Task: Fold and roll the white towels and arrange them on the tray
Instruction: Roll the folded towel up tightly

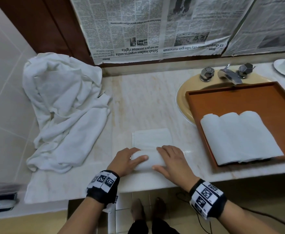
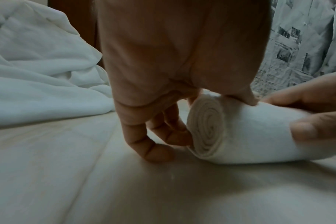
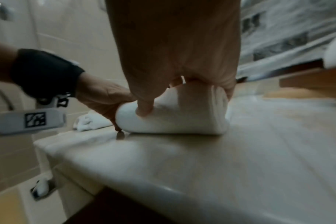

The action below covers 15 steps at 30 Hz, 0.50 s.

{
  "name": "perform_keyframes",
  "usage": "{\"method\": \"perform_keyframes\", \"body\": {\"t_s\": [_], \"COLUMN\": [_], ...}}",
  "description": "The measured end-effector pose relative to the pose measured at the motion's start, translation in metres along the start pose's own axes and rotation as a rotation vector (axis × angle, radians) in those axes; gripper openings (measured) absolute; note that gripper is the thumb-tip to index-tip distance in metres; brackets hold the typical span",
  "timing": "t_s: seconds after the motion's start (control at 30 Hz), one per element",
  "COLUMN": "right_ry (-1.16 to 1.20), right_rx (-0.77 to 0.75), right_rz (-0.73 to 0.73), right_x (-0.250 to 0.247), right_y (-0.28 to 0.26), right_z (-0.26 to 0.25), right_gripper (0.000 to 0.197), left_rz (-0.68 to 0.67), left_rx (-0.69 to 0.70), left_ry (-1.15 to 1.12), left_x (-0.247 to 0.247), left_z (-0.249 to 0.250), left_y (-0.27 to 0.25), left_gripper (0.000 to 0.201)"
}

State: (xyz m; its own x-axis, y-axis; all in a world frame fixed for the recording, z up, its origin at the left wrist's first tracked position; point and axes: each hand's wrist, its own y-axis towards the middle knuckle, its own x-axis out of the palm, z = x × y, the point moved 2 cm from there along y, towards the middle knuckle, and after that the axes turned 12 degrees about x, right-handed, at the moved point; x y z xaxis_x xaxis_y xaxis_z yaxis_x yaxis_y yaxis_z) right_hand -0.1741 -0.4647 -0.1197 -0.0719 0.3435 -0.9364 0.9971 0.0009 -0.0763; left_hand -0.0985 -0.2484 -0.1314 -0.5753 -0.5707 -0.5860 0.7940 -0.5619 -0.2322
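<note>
The table (image 1: 148,98), a pale marble top with a sink (image 1: 182,102) set toward its right end, is carrying everything. A loose heap of unfolded white towels (image 1: 62,112) is lying at the table's far left corner, spilling toward the front edge. The wooden tray (image 1: 239,98) is sitting over the sink at the right end, and three rolled towels (image 1: 239,137) are lying side by side in its near part, touching one another; its far part is bare.

Near the middle of the front edge, the towel being rolled (image 1: 149,159) is lying with its flat, folded tail stretching away toward the back. The left hand (image 1: 128,161) is closing its grip on the roll's left end, thumb over the top and fingers curled at the spiral face. The right hand (image 1: 173,161) is gripping the right end, thumb pressing in and fingers curling over the top.

By my judgement the task is partway along: three rolls are placed, a fourth is roughly half rolled, and the heap is waiting to be folded, rolled and arranged.
</note>
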Motion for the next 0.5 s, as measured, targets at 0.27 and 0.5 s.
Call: {"method": "perform_keyframes", "body": {"t_s": [0.27, 0.5], "right_ry": [0.260, -0.043], "right_rx": [0.188, 0.006], "right_rz": [-0.345, -0.001], "right_x": [-0.015, 0.003], "right_y": [0.044, 0.008], "right_z": [0.010, 0.005], "right_gripper": [0.062, 0.071], "left_rz": [0.183, -0.003], "left_rx": [0.159, 0.013], "left_ry": [0.042, -0.014], "left_x": [0.010, -0.007], "left_z": [0.007, 0.015], "left_y": [-0.010, 0.017], "left_gripper": [0.068, 0.045]}}
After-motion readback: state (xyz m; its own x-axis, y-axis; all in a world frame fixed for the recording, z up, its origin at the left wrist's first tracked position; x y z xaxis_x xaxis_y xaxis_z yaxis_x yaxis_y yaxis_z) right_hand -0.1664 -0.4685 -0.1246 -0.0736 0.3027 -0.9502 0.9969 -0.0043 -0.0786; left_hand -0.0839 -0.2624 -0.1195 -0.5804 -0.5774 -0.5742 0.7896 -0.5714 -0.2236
